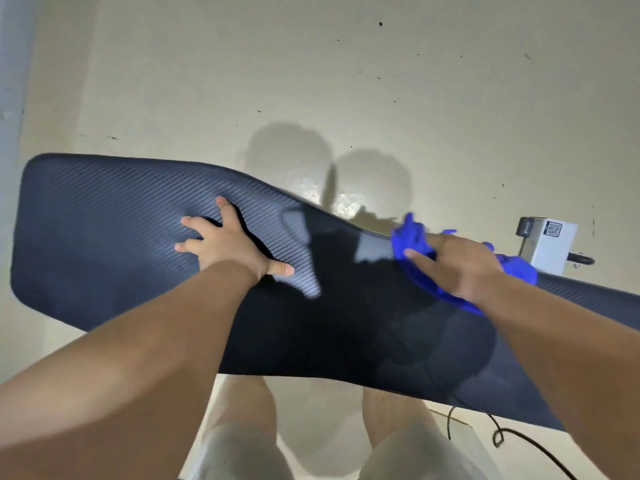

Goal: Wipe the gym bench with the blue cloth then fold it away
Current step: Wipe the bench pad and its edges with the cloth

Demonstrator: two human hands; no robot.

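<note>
The wiping step looks to be under way and not finished, and the folding away is left: the right hand [460,268] presses the bunched blue cloth [415,247] flat against the far edge of the gym bench [104,220], its grip spread over the cloth rather than pinched around it, while the left hand [228,244] rests with fingers splayed apart on the pad, holding nothing. The bench pad is dark, with a fine woven texture that catches light on the left and lies in shadow through the middle, and the cloth is vivid blue, crumpled, its ends sticking out on both sides of the hand.
</note>
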